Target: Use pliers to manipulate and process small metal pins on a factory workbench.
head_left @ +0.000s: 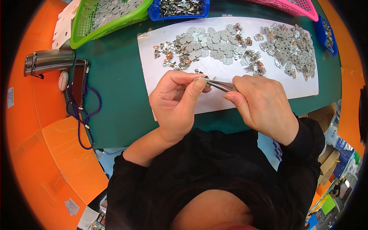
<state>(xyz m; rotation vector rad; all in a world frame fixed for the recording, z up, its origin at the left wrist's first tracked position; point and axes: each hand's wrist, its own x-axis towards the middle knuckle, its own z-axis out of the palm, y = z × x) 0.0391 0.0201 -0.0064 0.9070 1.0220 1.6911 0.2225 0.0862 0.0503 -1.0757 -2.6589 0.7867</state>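
Black long-sleeved top (214, 161): closest thing to the lens, worn with the sleeves pushed up off the wrists.
Left hand (174, 99): thumb and fingertips are pinched together on a small silver metal piece (207, 79), so yeah, that's a proper grasp.
Right hand (264, 103): wrapped around a pair of dark grey steel pliers (223, 85), handles mostly covered by the palm.
Pliers' tips: pointed left and brought right up to the metal piece at the left fingertips; whether it's actually bitten by them can't be told, too small.
Metal piece: held up over the near part of a white rectangular sheet (226, 104), mostly hidden by fingers.
White sheet: laid on a dark green tabletop (119, 92) and loaded with loose heaps.
Heaps: flat pale grey plates (212, 44) are piled in the middle, small silver and copper-coloured bits (172, 53) to the left, shiny silver holed plates (289, 50) to the right.
Far edge: a lime green plastic basket (114, 30), a blue plastic tray (178, 17) and a pink plastic basket (299, 12) are lined up.
Left side: a brushed steel flask (55, 61) is laid down near a dark phone (79, 82) with a purple cord (100, 101).
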